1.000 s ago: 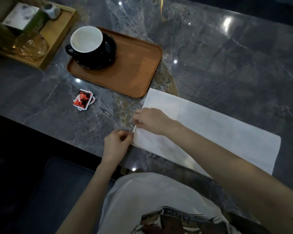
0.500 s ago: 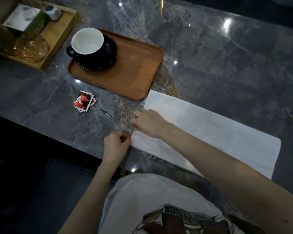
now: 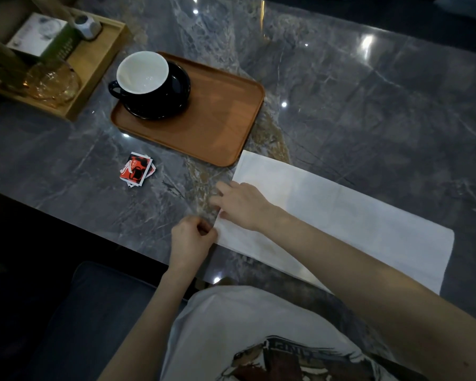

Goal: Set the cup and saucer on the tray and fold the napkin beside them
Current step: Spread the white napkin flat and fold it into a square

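Napkin (image 3: 341, 215) flat on table, left hand (image 3: 190, 240) pinching its corner, right hand (image 3: 242, 204) open, pressing its end

Counter (image 3: 368, 105): broad bare marble is lying open beyond and right of the brown tray (image 3: 217, 127). The tray's right half is sitting bare; cup (image 3: 142, 74) and saucer (image 3: 173, 97) are occupying its left end. The napkin (image 3: 341, 215) is stretching along the near edge, its far left corner just beside the tray's near corner. A red packet (image 3: 136, 171) is lying in the open strip left of the hands. A pale wooden tray (image 3: 99, 70) with clutter is blocking the far left corner.
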A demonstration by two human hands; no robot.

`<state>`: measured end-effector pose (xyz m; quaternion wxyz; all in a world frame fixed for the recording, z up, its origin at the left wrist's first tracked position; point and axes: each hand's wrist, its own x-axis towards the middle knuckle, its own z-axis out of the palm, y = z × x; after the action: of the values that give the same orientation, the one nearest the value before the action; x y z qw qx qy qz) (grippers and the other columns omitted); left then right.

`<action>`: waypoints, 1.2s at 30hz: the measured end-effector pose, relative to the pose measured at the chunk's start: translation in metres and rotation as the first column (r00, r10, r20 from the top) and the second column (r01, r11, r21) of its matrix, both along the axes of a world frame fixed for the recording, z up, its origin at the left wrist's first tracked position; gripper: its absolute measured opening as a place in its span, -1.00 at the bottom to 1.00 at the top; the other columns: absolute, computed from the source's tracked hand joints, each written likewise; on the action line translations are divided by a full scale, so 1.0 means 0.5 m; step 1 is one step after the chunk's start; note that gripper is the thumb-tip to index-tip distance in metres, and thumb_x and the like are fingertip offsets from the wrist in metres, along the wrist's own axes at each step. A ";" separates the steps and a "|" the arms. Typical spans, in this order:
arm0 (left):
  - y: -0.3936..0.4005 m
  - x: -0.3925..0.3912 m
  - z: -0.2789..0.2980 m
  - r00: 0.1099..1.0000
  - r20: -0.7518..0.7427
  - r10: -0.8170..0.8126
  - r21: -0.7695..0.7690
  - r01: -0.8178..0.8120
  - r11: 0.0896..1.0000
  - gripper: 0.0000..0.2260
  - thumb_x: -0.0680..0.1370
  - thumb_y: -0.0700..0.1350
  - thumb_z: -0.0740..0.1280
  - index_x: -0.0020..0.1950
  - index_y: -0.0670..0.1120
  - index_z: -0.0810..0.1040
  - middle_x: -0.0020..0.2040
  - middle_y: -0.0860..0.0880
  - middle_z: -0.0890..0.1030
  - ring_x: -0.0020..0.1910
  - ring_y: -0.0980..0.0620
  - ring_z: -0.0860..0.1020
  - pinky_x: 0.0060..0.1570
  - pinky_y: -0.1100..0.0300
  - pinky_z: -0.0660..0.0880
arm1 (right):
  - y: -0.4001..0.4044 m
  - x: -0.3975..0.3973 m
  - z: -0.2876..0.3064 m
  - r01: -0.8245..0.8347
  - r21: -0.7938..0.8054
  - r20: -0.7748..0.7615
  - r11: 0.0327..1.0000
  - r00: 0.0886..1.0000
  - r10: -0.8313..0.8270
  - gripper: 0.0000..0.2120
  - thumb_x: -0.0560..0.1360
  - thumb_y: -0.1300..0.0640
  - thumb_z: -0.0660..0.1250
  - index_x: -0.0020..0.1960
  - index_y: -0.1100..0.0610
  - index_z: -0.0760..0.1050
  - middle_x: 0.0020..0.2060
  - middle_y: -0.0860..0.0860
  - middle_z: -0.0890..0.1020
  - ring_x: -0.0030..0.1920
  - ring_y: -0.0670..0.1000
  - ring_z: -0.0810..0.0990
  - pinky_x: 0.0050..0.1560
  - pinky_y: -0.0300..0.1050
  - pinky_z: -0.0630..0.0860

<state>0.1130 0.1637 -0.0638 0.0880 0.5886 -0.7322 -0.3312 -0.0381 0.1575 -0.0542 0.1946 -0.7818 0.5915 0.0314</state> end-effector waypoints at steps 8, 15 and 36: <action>0.017 -0.031 -0.008 0.941 0.149 -0.303 -0.196 0.329 0.924 -0.66 0.37 -0.16 0.20 0.12 -0.21 0.45 0.13 -0.24 0.50 -0.02 -0.22 0.51 -0.17 0.01 0.51 | 0.036 -0.042 -0.041 0.425 -0.232 0.352 0.875 0.875 -0.332 -0.77 0.39 0.37 0.28 0.04 0.28 0.54 -0.04 0.21 0.62 -0.04 0.24 0.59 -0.08 0.10 0.58; 0.031 -0.061 -0.081 0.746 0.420 -0.516 -0.138 0.615 0.777 -0.43 0.59 0.16 -0.18 0.47 -0.17 0.08 0.47 -0.07 0.13 0.46 0.00 0.07 0.39 0.01 0.00 | 0.044 -0.094 -0.091 0.331 -0.128 0.134 0.935 0.940 -0.314 -0.43 0.54 -0.05 -0.13 0.46 0.18 0.17 0.46 0.11 0.26 0.49 0.08 0.17 0.45 -0.04 -0.02; -0.002 -0.239 -0.077 0.779 0.283 -0.560 -0.217 0.621 0.754 -0.51 0.55 -0.05 -0.03 0.45 -0.21 0.17 0.46 -0.18 0.25 0.45 -0.13 0.22 0.39 -0.13 0.19 | 0.128 -0.100 -0.086 0.804 -0.040 0.092 0.593 0.594 -0.799 -0.30 0.42 -0.06 -0.43 0.51 0.12 -0.08 0.53 0.04 -0.01 0.52 -0.01 -0.10 0.48 0.01 -0.20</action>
<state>-0.0066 0.1626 -0.1024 -0.0079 0.3358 -0.9270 -0.1667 -0.0881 0.2215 -0.0971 0.1766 -0.4402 0.8738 -0.1076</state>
